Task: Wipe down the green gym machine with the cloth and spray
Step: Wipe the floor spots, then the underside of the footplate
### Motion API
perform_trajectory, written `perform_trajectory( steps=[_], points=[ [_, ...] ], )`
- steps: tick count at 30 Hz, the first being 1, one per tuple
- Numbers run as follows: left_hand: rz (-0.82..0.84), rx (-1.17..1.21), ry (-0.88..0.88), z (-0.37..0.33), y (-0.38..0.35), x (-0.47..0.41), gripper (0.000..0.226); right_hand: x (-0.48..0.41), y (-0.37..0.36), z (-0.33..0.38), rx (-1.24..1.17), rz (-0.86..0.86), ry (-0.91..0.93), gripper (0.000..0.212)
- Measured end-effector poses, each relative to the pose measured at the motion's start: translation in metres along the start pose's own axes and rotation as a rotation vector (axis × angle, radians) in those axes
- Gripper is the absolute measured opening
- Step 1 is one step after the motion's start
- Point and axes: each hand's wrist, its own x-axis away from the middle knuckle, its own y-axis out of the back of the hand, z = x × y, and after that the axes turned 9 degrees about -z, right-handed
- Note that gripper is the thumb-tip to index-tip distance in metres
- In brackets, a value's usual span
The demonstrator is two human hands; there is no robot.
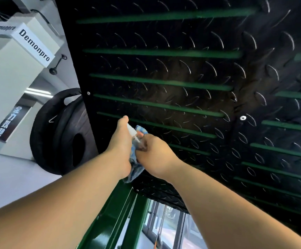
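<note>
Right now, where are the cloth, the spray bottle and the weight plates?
cloth (136, 170): head view, its hanging lower blue fold.
spray bottle (133, 132): head view, its white nozzle.
weight plates (56, 137): head view, black outer face.

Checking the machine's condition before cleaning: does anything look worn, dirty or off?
A dull brownish patch spreads across the middle of the black tread-pattern footplate, between its green strips; the rest is darker black. It looks like scuffing or dirt.

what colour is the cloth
Blue with paler patches; the cloth shows best in the head view.
</note>
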Motion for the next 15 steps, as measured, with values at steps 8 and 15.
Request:
perform_trajectory(
  steps=[8, 15],
  points=[
    [0.055, 0.006, 0.064, 0.012, 0.003, -0.016, 0.061, -0.007, 0.0, -0.005, -0.133, 0.007, -0.191, 0.029],
    [0.122, 0.0, 0.11, 0.03, -0.005, -0.025, 0.066, -0.005, 0.006, -0.023, -0.244, 0.092, -0.325, 0.015]
  ],
)
